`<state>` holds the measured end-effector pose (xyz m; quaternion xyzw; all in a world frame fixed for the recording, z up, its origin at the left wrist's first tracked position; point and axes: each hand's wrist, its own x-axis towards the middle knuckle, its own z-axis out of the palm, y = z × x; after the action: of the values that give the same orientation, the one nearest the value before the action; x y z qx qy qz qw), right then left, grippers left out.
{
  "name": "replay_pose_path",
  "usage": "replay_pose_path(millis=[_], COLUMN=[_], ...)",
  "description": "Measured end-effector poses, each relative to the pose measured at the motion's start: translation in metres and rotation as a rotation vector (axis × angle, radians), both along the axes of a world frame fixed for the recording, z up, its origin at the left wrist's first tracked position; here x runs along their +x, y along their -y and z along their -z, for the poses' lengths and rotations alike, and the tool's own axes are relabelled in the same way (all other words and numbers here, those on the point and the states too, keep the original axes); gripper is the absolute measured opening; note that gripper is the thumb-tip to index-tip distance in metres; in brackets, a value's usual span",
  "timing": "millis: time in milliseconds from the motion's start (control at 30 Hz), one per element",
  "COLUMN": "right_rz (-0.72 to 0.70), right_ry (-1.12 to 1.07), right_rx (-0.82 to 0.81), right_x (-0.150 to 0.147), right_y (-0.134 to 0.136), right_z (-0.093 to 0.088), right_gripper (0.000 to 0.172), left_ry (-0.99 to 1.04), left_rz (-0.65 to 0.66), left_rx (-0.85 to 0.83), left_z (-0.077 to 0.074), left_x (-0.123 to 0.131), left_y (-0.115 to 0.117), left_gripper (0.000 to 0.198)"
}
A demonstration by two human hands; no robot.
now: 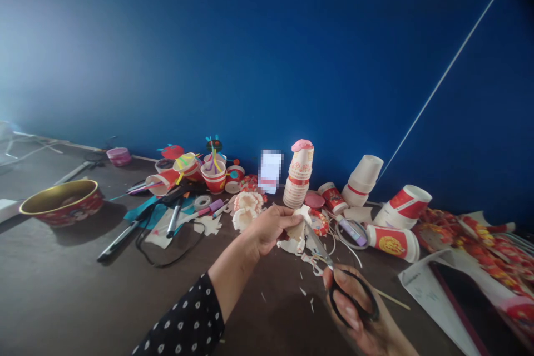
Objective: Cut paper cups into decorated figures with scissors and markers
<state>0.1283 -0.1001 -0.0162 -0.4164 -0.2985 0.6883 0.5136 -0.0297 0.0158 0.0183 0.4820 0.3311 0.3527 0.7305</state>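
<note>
Left hand clenched on a cut white paper cup, held up over the dark surface. Right hand grasping black-handled scissors, fingers through the loops, blade tips at the cup's lower edge; contact unclear. Black polka-dot sleeve on the left forearm. White paper scraps scattered below both hands. Scalloped paper-cup flowers just beyond the left hand. Upright stack of paper cups farther back, pink piece on top. Red-printed paper cups on their sides to the right, purple glue stick beside them. Tape roll and marker to the left. Gold-rimmed red tin far left. Blue wall behind.
</note>
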Motion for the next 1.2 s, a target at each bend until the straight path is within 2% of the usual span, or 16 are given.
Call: replay_pose_path(millis=[133, 300, 467, 567, 700, 800, 967, 1100, 1200], right_rz=[0.053, 0.034, 0.168, 0.293, 0.448, 0.544, 0.492, 0.564, 0.644], right_ry=[0.13, 0.295, 0.56, 0.639, 0.665, 0.614, 0.407, 0.353, 0.336], right_rx=[0.134, 0.343, 0.317, 0.308, 0.386, 0.385, 0.34, 0.272, 0.244], right_x=[-0.001, -0.005, -0.007, -0.005, -0.003, -0.002, -0.001, 0.002, 0.003], right_y=[0.001, 0.001, -0.008, -0.013, -0.017, -0.019, -0.023, -0.025, -0.027], right_z=[-0.003, -0.008, -0.003, 0.002, 0.005, 0.005, 0.009, 0.014, 0.015], right_gripper=[0.03, 0.031, 0.029, 0.03, 0.036, 0.034, 0.031, 0.031, 0.032], left_ry=[-0.043, -0.057, -0.025, -0.032, -0.06, -0.104, -0.16, -0.074, 0.005], left_rz=[-0.06, -0.12, -0.134, -0.151, -0.118, -0.052, 0.042, 0.034, 0.007], left_rx=[-0.008, -0.002, 0.037, 0.058, 0.054, 0.077, 0.167, 0.058, -0.001], left_z=[0.001, 0.0, 0.0, 0.002, 0.005, 0.006, 0.014, 0.029, 0.04], left_x=[0.001, 0.002, 0.002, 0.004, 0.008, 0.014, 0.027, 0.037, 0.043], left_y=[-0.002, -0.004, -0.004, -0.004, 0.0, 0.007, 0.018, 0.021, 0.021], left_gripper=[0.026, 0.022, 0.022, 0.02, 0.015, 0.021, 0.029, 0.042, 0.042])
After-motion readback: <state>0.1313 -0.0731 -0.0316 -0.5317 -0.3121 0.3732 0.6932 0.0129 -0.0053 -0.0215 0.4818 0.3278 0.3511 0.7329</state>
